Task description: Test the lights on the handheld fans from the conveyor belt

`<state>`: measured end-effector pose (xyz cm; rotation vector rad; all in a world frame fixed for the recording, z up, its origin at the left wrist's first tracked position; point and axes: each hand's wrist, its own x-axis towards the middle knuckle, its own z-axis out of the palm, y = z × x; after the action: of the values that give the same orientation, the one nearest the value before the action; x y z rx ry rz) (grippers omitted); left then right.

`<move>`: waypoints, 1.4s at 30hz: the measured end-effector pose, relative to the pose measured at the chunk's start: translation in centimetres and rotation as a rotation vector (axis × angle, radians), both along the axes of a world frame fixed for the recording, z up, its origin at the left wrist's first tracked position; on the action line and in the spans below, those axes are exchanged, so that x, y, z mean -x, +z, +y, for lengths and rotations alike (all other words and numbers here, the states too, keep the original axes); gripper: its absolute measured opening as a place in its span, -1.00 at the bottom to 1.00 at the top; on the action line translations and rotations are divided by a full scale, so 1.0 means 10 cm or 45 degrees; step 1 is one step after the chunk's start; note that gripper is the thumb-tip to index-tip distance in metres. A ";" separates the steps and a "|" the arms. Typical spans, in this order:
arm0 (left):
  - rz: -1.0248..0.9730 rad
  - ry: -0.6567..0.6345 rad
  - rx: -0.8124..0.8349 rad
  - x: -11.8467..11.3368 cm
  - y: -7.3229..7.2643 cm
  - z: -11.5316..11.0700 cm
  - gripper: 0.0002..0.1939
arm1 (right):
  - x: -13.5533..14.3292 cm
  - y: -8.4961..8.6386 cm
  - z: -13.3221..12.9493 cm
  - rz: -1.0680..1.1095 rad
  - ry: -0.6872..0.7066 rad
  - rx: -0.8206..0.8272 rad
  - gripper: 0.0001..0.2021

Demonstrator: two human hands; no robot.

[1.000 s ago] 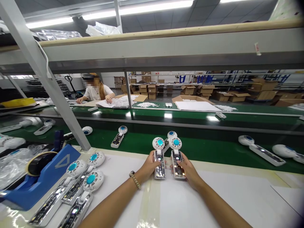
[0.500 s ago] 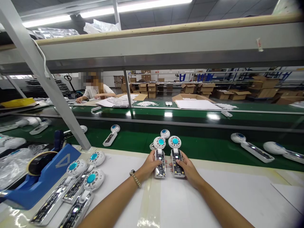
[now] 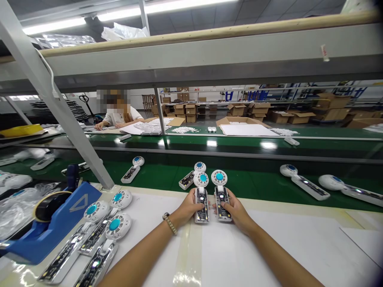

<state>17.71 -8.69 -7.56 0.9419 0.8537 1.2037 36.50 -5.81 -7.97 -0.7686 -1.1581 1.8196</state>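
My left hand [image 3: 191, 206] is closed round the clear handle of a small handheld fan [image 3: 201, 204], thumb on its front. Beside it, my right hand [image 3: 235, 208] grips a second handheld fan [image 3: 223, 207], its thumb also pressed on the handle. Both stand head up, side by side and slightly apart, over the white tabletop [image 3: 233, 255]. Each has a round white vented head with a blue centre, and a lit spot shows on the circuit board inside each handle. Several similar fans [image 3: 115, 229] lie on the table to the left.
A green conveyor belt [image 3: 161, 175] runs across behind the table, carrying more fans [image 3: 308, 185]. At the left stand a blue tape dispenser [image 3: 60, 223] and a slanted metal post [image 3: 60, 99]. A shelf beam [image 3: 191, 56] spans overhead. A co-worker [image 3: 119, 113] sits across the belt.
The fans on the belt have shifted left; one behind my left hand now shows more of its handle. My hands keep hold of both fans, almost unmoved.
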 end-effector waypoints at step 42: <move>0.332 -0.014 0.223 -0.16 0.11 0.07 -0.46 | 0.02 0.06 -0.03 -0.106 0.181 0.321 -0.32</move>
<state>19.28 -7.99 -6.49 0.9701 1.1407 0.9913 36.28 -6.09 -7.35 -0.9335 -1.0709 2.0974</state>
